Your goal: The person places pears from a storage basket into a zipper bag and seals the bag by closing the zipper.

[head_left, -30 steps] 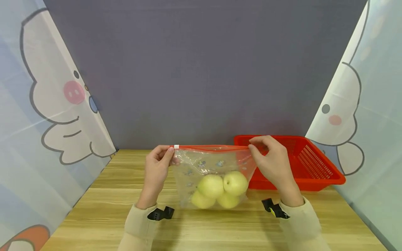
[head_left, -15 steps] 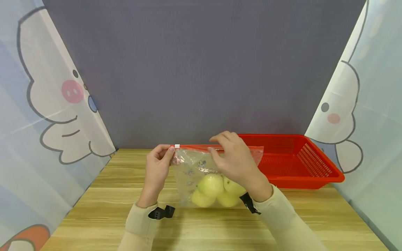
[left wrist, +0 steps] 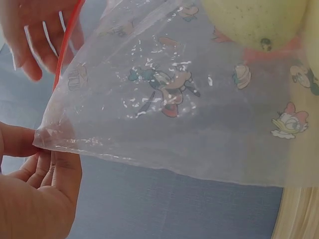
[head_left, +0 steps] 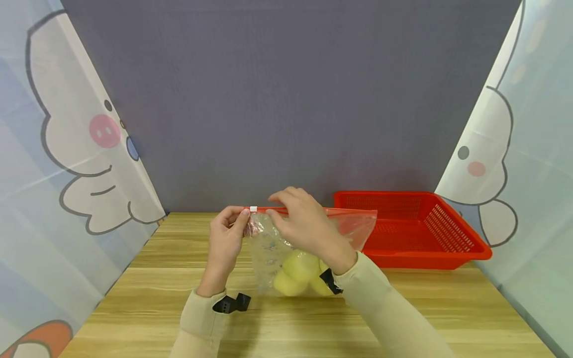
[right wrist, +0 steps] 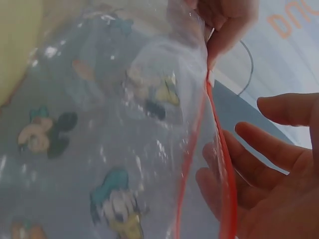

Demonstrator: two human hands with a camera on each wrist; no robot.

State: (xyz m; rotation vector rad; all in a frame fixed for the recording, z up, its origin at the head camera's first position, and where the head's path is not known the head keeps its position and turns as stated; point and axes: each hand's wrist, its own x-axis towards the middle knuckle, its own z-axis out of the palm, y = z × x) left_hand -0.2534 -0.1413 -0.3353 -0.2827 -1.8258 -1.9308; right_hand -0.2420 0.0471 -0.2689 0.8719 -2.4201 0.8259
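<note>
A clear slider zip bag [head_left: 264,248] with cartoon prints and a red zip edge stands on the wooden table, holding several pale green-yellow round fruits [head_left: 301,266]. My left hand [head_left: 225,241] pinches its top left corner between thumb and fingers, also plain in the left wrist view. Just right of that grip sits the white slider [head_left: 253,209]. My right hand [head_left: 302,221] is over the zip edge, close to the slider. In the right wrist view its fingers [right wrist: 264,174] are spread loosely, thumb apart, some behind the clear film. It covers part of the zip and fruits.
Behind and right of the bag, a red plastic basket [head_left: 429,259] stands on the table [head_left: 147,308]. A grey backdrop [head_left: 286,99] rises at the back. Printed cartoon curtains [head_left: 27,199] hang on both sides.
My right hand has let go of the bag's top right corner and moved left along the zip edge toward the slider. The left hand keeps its pinch on the left corner.
</note>
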